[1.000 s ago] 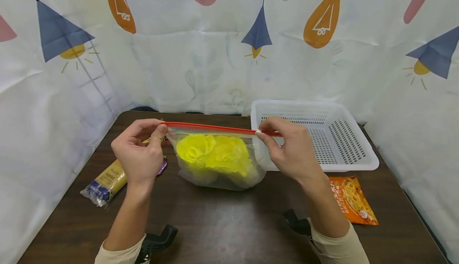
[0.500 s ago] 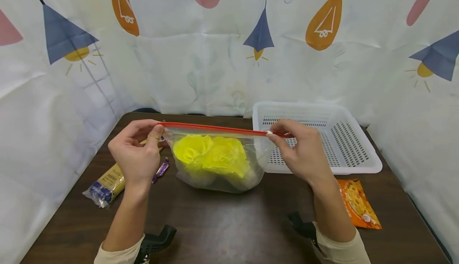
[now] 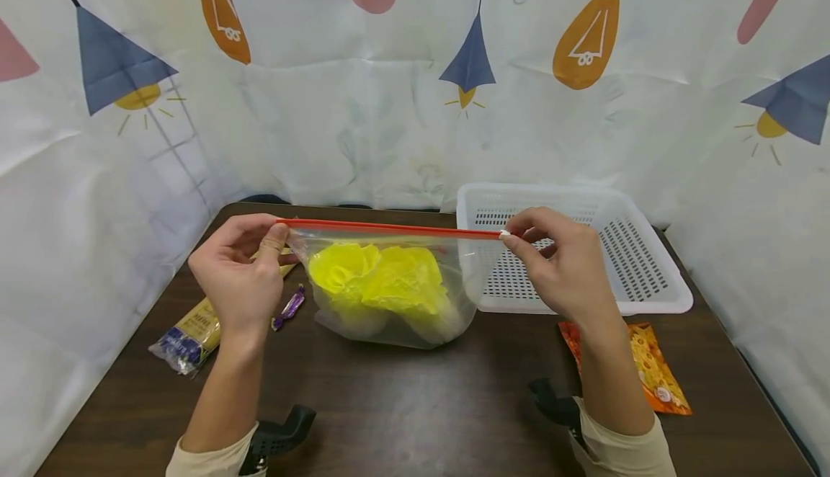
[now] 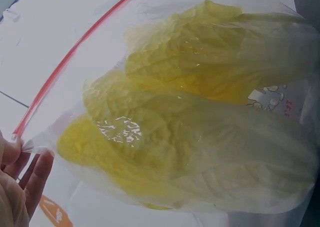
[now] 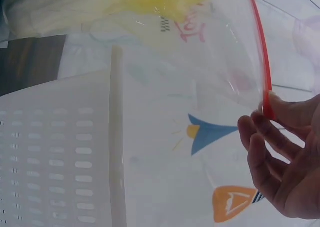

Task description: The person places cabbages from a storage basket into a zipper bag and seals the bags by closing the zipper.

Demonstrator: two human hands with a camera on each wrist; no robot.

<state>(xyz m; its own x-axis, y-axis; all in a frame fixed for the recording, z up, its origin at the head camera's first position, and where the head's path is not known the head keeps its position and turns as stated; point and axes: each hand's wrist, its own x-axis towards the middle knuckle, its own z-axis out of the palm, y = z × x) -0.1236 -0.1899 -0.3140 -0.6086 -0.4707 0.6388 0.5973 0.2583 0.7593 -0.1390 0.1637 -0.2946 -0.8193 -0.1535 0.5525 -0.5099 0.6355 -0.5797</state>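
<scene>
A clear zip bag (image 3: 382, 336) is held up over the table between both hands, its red zip strip (image 3: 389, 228) stretched nearly level along the top. Inside lie two yellow-leaved, pale-stalked napa cabbages (image 4: 150, 137). My left hand (image 3: 240, 268) pinches the strip's left corner between thumb and fingers. At the right end, my right hand (image 3: 567, 261) pinches the small white slider (image 3: 504, 235) on the strip. The right wrist view shows thumb and fingertips meeting at the red strip's end.
A white perforated basket (image 3: 655, 297) stands behind the right hand. An orange snack packet (image 3: 658, 376) lies partly under the right forearm. At left, a yellow-and-blue packet (image 3: 194, 329) and a purple-wrapped candy (image 3: 292, 304) lie on the dark table (image 3: 402, 419). Printed cloth hangs behind.
My right hand has slid rightward along the red strip with the white slider, to the strip's right end. My left hand has shifted slightly left, still pinching its corner.
</scene>
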